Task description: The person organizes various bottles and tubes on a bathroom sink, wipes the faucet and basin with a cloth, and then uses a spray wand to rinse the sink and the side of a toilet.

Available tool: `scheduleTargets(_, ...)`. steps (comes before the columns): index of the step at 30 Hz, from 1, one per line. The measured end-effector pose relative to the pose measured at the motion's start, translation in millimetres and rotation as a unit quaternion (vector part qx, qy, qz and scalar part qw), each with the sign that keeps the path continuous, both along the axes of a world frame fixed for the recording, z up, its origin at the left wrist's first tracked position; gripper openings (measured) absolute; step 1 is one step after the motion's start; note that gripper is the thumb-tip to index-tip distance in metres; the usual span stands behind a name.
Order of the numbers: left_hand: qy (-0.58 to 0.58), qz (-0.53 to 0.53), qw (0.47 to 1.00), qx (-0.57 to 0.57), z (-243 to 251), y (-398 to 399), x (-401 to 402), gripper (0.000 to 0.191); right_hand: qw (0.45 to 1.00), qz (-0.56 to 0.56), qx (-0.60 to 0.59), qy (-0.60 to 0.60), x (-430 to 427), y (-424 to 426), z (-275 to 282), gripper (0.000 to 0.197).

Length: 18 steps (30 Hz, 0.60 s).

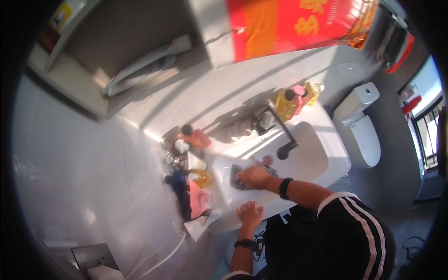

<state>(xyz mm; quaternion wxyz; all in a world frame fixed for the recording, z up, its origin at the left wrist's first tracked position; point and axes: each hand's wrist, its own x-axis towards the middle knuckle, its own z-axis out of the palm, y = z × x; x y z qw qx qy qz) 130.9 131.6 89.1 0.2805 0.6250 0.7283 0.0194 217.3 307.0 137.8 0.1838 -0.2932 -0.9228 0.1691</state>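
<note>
Inside the white washbasin [315,150], my right hand [255,176] presses a grey cloth [236,177] against the basin's near left side. The hand is blurred and hides part of the cloth. A round metal drain fitting [267,160] shows just beyond my fingers. My left hand [250,212] lies on the front rim of the basin with its fingers spread, holding nothing. Over the basin reaches a black faucet [285,138], to the right of my right hand.
Bottles, one of them pink [198,139], and a pink packet [197,199] crowd the counter's left end. Yellow bottles [284,105] stand behind the faucet. A white toilet [365,140] is at the right. A shelf [140,45] and a red printed bag [290,28] are above.
</note>
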Motion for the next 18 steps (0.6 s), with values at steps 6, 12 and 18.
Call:
scheduleTargets(6, 0.013, -0.024, 1.0, -0.006, 1.5, -1.2, -3.5, 0.046, 0.98, -0.068, -0.187, -0.019, 113.3, -72.4, 21.3, 0.015)
scheduleTargets(12, 0.04, -0.005, 0.995, -0.086, 2.5, 10.8, 10.4, 0.047, 0.951, -0.256, -0.171, -0.029, 267.9, -70.4, 65.7, 0.023)
scheduleTargets(18, 0.115, 0.055, 0.99, -0.061, -5.6, -1.9, 19.1, 0.045, 0.848, -0.514, -0.101, 0.082, 419.8, -24.5, 46.6, 0.03)
